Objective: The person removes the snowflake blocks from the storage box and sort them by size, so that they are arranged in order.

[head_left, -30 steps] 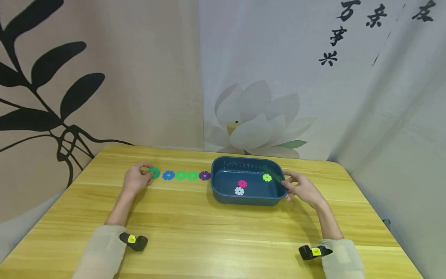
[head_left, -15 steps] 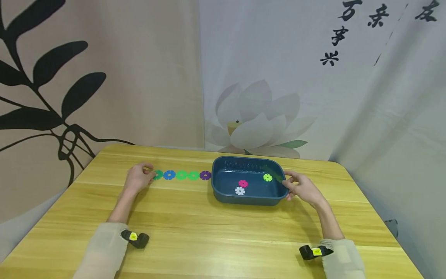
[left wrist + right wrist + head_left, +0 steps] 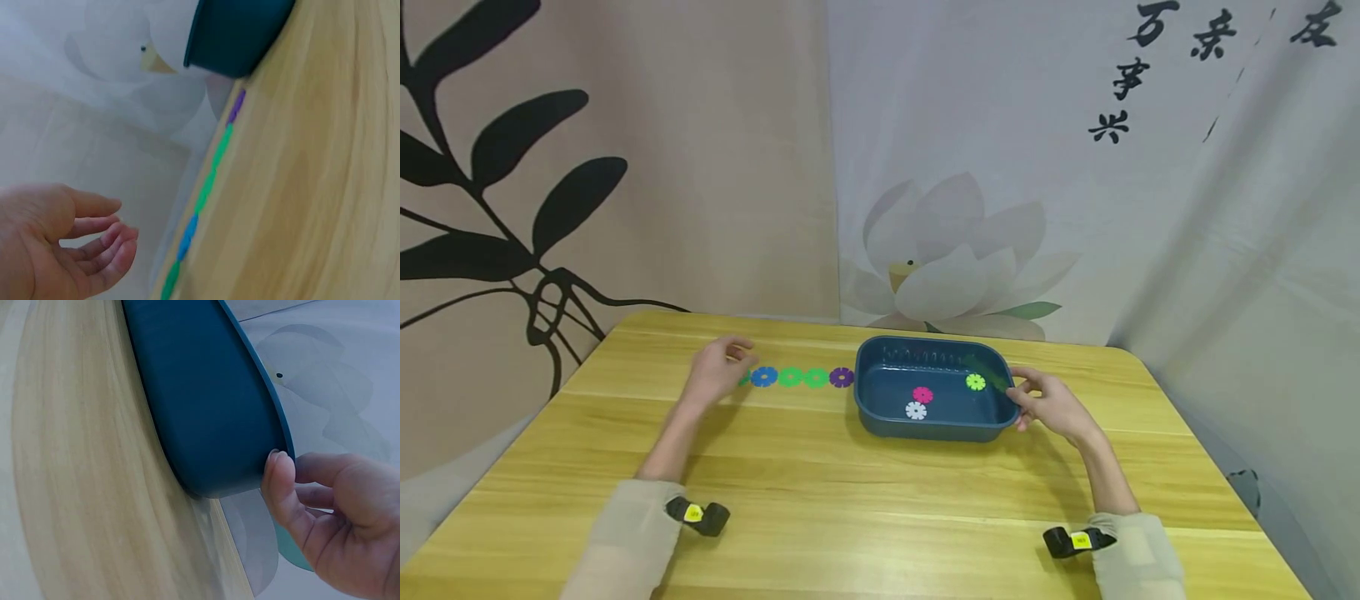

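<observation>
A row of notched plastic discs lies flat on the table, running left from the basin. It holds a purple disc [image 3: 834,379], two green discs [image 3: 809,380], a blue disc [image 3: 757,379] and a darker green disc [image 3: 170,282], mostly hidden by my left hand in the head view. My left hand [image 3: 717,372] hovers over the row's left end, fingers loosely bent and holding nothing. With thumb and fingers, my right hand [image 3: 1051,407] pinches the right end of the dark blue basin [image 3: 932,432]. Inside are a pink disc [image 3: 918,397], a white disc [image 3: 912,413] and a yellow-green disc [image 3: 972,384].
The wooden table [image 3: 865,508] extends in front of the basin toward me. Behind its far edge hangs a printed curtain [image 3: 737,208] with a lotus and leaves. Small black cameras [image 3: 707,518] are strapped to both sleeves.
My left hand set the darker green disc down against the blue one, let it go, then rose slightly and shifted right. The right hand and the basin have stayed put.
</observation>
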`<state>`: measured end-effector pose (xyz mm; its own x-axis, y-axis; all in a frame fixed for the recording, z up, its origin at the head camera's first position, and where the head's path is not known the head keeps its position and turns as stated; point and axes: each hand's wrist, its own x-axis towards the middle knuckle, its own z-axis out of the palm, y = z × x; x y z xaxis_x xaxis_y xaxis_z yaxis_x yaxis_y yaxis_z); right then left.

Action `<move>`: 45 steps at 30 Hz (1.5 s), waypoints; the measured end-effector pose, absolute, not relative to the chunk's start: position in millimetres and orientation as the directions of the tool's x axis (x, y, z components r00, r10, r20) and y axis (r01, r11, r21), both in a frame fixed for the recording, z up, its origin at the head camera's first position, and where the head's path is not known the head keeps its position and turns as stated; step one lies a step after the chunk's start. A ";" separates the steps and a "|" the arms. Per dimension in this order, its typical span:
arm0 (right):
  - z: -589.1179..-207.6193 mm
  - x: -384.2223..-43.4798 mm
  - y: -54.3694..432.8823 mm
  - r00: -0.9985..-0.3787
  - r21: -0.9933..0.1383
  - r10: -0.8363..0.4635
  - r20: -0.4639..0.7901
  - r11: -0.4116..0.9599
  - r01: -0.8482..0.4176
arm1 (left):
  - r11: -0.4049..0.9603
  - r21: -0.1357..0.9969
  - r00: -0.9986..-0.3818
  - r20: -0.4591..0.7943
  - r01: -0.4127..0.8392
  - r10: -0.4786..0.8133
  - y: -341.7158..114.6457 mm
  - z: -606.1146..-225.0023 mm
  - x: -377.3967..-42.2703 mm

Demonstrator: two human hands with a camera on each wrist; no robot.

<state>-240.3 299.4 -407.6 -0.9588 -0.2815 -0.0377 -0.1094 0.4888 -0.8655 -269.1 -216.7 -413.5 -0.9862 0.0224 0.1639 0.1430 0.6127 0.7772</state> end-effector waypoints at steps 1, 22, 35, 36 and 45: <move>-407.8 -240.5 299.5 -0.959 -0.865 -0.281 -0.038 0.490 -0.109 | 0.603 0.782 -0.985 0.170 0.156 0.034 -213.8 -411.4 -268.4; -408.5 -239.5 298.7 -0.962 -0.869 -0.271 -0.042 0.485 -0.099 | 0.488 0.810 -0.943 0.237 0.325 0.234 -124.2 -391.0 -256.9; -409.5 -240.2 299.4 -0.961 -0.871 -0.275 -0.033 0.479 -0.107 | 0.460 0.806 -0.908 0.213 0.373 0.362 -49.4 -384.5 -251.6; -409.5 -240.2 299.5 -0.961 -0.871 -0.275 -0.033 0.480 -0.107 | 0.461 0.804 -0.905 0.207 0.374 0.373 -44.8 -385.6 -251.7; -410.4 -242.2 300.2 -0.961 -0.864 -0.274 -0.035 0.491 -0.108 | 0.482 0.782 -0.847 0.109 0.396 0.520 -18.9 -401.9 -258.7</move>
